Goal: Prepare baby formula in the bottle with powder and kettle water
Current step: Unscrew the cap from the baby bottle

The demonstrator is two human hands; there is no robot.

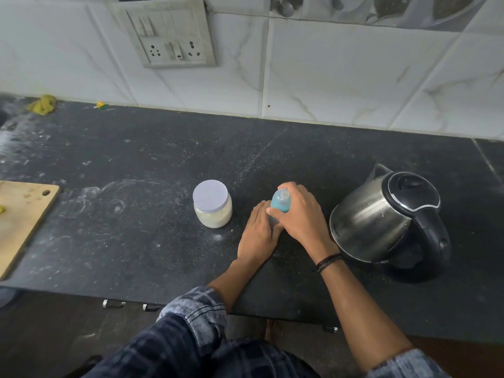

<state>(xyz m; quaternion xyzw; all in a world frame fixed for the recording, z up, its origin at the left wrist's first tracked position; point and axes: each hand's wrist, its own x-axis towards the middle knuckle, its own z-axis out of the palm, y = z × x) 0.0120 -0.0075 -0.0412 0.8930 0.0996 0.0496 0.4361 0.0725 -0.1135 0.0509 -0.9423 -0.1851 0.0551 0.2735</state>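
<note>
A small baby bottle (279,201) with a blue top and clear cap stands upright on the black counter (152,159). My right hand (298,214) grips its blue upper part from the right. My left hand (257,233) wraps around the bottle's lower body, which is mostly hidden. A clear jar of white powder (212,207) with a pale lilac lid sits shut just left of the bottle. A steel electric kettle (387,216) with a black lid and handle stands to the right, lid down.
A wooden cutting board (21,219) lies at the counter's left edge. A yellow-green scrub pad (43,104) rests by the tiled wall. A wall socket panel (166,36) is mounted above. White powder smears mark the counter's left half.
</note>
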